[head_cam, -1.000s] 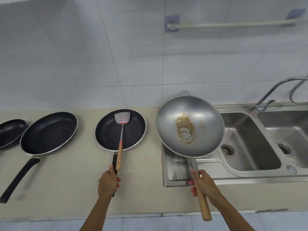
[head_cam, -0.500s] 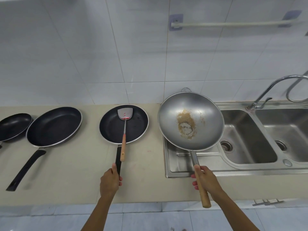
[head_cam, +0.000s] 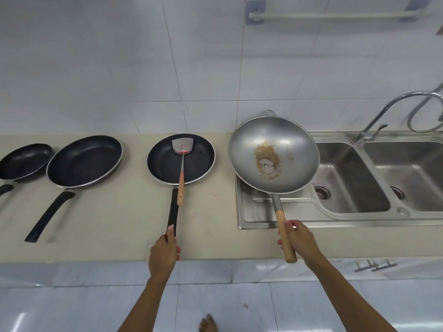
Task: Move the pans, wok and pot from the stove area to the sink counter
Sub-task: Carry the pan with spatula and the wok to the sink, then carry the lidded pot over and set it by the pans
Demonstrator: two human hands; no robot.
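Observation:
A steel wok (head_cam: 287, 140) with brown residue in its bottom sits tilted over the sink's drainboard (head_cam: 251, 212). My right hand (head_cam: 299, 240) grips its wooden handle. Left of it a black frying pan (head_cam: 167, 164) rests on the beige counter (head_cam: 107, 224) with a metal spatula (head_cam: 181, 164) lying in it. My left hand (head_cam: 164, 254) is closed around the end of that pan's black handle. Further left lie a larger black pan (head_cam: 84, 161) and a small black pan (head_cam: 24, 160), the small one cut by the frame edge.
A double steel sink (head_cam: 354, 178) with a curved tap (head_cam: 383, 113) fills the right side. A towel rail (head_cam: 335, 15) is fixed on the white tiled wall. The counter's front edge runs just behind my hands; a bare foot (head_cam: 208, 324) shows on the floor.
The view has drawn back and down, showing more floor. My left hand slid back to the end of the pan handle. The wok stays over the drainboard in my right hand.

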